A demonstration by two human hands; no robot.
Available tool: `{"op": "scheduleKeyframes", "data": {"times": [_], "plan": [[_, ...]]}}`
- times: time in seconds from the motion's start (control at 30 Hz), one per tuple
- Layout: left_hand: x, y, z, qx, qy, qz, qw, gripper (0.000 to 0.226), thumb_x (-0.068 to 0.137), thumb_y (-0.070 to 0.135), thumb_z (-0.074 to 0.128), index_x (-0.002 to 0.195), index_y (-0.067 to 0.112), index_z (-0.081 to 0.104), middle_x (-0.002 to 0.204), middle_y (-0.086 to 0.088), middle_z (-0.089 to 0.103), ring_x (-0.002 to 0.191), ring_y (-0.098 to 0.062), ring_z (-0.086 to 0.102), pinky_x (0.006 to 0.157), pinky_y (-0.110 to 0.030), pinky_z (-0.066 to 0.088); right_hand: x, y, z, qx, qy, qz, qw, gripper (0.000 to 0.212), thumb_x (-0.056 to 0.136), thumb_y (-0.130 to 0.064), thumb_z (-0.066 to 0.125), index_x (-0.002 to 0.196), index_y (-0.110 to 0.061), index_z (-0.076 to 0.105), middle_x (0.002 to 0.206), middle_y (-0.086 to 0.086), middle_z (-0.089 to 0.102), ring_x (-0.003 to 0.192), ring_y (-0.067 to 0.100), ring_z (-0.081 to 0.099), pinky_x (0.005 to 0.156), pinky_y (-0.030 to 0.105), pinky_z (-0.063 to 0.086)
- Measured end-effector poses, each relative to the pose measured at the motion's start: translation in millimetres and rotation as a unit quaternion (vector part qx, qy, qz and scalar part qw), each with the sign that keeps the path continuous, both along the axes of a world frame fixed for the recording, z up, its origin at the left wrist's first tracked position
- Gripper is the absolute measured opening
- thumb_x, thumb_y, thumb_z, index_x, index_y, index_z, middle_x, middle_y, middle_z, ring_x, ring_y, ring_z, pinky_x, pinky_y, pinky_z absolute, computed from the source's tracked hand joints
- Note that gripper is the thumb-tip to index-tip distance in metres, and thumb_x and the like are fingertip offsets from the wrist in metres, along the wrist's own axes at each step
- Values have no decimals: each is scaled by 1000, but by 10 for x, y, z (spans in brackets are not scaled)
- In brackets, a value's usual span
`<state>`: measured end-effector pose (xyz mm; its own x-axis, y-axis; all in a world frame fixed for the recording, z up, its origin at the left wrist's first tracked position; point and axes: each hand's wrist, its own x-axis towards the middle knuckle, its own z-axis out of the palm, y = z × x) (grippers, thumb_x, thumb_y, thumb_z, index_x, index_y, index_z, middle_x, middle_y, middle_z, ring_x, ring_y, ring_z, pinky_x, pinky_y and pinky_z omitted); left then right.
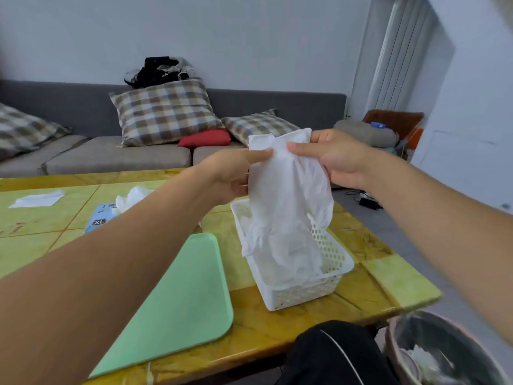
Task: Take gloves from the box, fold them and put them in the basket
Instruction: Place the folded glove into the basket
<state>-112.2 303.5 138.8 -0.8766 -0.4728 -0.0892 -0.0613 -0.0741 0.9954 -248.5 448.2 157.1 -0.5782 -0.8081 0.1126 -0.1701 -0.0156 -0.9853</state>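
Observation:
A white glove (288, 190) hangs in the air above the white perforated basket (333, 254), its fingers drooping into the basket. My left hand (233, 176) pinches its upper left edge, and my right hand (336, 157) pinches the upper right edge near the cuff. More white gloves lie crumpled inside the basket. The blue glove box (98, 216) marked XL lies on the table to the left, partly hidden by my left forearm, with a white glove (133, 197) sticking out of its top.
A light green mat (177, 304) lies on the yellow-green table (394, 279) left of the basket. A white sheet (39, 198) sits at the far left. A bin (444, 351) stands off the table's right corner. A grey sofa with cushions is behind.

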Motion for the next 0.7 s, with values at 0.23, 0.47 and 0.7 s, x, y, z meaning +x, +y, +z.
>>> {"op": "scheduleKeyframes", "data": {"times": [0.23, 0.47, 0.7], "plan": [[-374, -379, 50, -60, 160, 64, 983, 16, 94, 17, 70, 106, 8, 73, 109, -11, 76, 93, -23, 73, 83, -37, 62, -462, -357, 112, -94, 111, -48, 988, 15, 91, -13, 73, 105, -7, 74, 103, 10, 77, 95, 23, 75, 80, 34, 61], [-257, -374, -818, -280, 21, -18, 960, 16, 84, 17, 81, 74, 10, 70, 66, 9, 66, 57, -2, 53, 58, -14, 41, -559, -18, -881, 26, 258, -12, 966, 12, 88, -6, 76, 100, -3, 76, 96, 11, 77, 85, 11, 71, 81, 29, 56], [-157, -158, -1206, -547, -71, -177, 815, 15, 80, 12, 81, 94, 16, 79, 92, 10, 76, 84, 3, 66, 76, -5, 48, -281, 372, -1337, 173, 394, 79, 899, 3, 90, -19, 76, 89, -20, 79, 89, -13, 76, 86, -3, 68, 76, 11, 47]]}}
